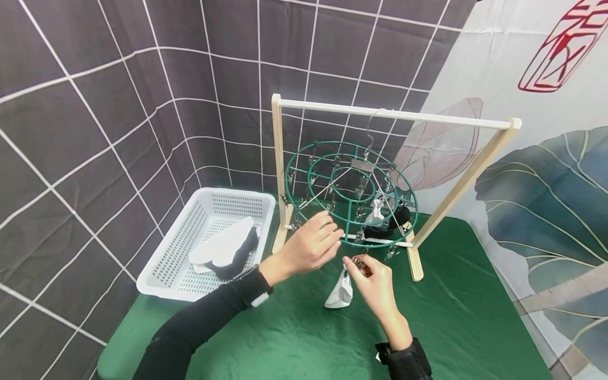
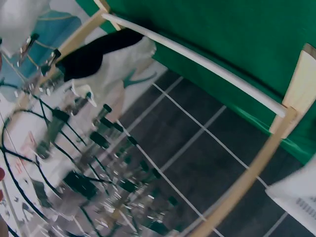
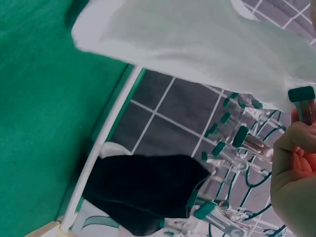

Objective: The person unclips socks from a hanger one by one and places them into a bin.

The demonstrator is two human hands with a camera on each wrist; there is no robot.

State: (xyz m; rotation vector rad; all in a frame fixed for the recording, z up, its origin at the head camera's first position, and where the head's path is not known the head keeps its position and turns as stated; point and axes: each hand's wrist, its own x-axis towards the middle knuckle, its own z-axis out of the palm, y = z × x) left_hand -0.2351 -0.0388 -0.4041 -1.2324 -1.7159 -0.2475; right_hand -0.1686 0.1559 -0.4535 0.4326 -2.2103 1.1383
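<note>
Right by the front edge of the round green multi-clip drying hanger (image 1: 350, 211), we had a small white fabric sock (image 1: 340, 292) dangling from a green-tipped metal clip (image 3: 301, 94), pinched in our right hand (image 1: 375, 284). Our left hand (image 1: 306, 245) was curled near that same edge, but we honestly couldn't tell if it gripped anything; our white perforated plastic basket (image 1: 163, 261) sat off left.

A small white sock (image 1: 339, 293) droops at a slant, its fabric softly creased, its narrow upper end gathered at a green-tipped metal clip (image 1: 358, 262) that the right hand (image 1: 378, 285) pinches just beside the hanger's near rim. The green hanger (image 1: 349, 216), round with concentric rings and dangling clips, hangs by its hook from a white bar (image 1: 323, 106).
</note>
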